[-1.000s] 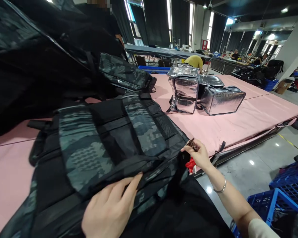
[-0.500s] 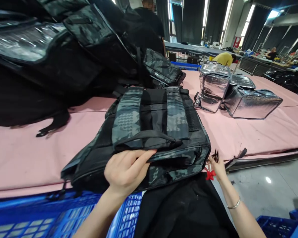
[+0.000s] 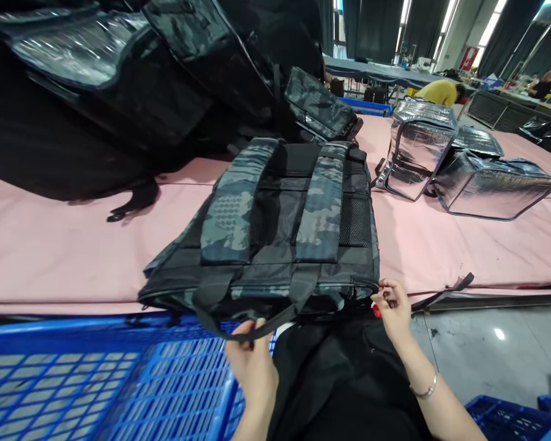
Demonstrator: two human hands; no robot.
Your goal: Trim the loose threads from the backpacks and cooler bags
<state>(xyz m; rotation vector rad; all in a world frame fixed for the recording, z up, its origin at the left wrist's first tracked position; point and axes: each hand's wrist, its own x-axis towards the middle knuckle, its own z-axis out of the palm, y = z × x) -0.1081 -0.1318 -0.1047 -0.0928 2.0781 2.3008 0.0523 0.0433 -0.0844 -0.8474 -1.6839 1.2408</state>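
A camouflage backpack (image 3: 280,226) lies flat on the pink table (image 3: 64,245), straps up, its top edge hanging over the near side. My left hand (image 3: 252,361) is closed on the black carry handle (image 3: 239,327) at that edge. My right hand (image 3: 392,306) pinches at the backpack's right corner, holding small thread snips with a red tag; only a bit of red shows.
A blue plastic crate (image 3: 96,380) stands below the table at the left. A pile of dark bags (image 3: 119,79) fills the table's far left. Two silver insulated bags (image 3: 441,159) sit at the right. A loose black strap (image 3: 445,291) hangs off the edge. People work in the background.
The backpack has slid toward me over the table edge. My left hand went from lying flat on top of it to gripping the carry handle. My right hand stayed at the corner.
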